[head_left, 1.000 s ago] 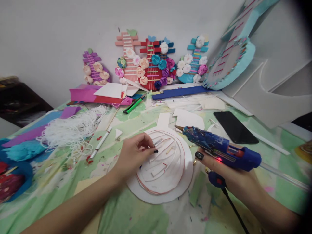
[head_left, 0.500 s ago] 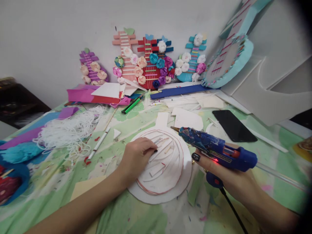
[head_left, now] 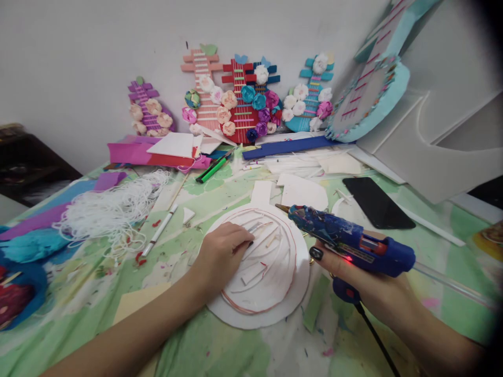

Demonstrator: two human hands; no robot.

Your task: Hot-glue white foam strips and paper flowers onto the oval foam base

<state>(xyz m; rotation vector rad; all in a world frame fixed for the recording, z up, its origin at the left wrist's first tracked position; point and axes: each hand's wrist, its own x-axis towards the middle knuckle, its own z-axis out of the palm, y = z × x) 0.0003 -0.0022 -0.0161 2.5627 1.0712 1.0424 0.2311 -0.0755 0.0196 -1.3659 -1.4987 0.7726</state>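
Note:
My right hand is wrapped round a blue hot glue gun, its metal nozzle pointing left over the upper right edge of a white foam disc. A red light glows on the gun, and a clear glue stick juts from its back. The round disc lies flat and carries a raised inner round with a reddish edge and several thin white strips. On its left side rests my left hand, fingers closed together near the strips. Whatever its fingertips may pinch is hidden.
Left of the disc lie a tangle of white cord and a white pen. Behind are a green cutter knife and coloured foam sheets. A black phone lies right. Several flower-trimmed foam guitars lean on the wall.
Almost nothing differs. My left hand has shifted very slightly at the disc, while the glue gun stays in the same place in my right hand.

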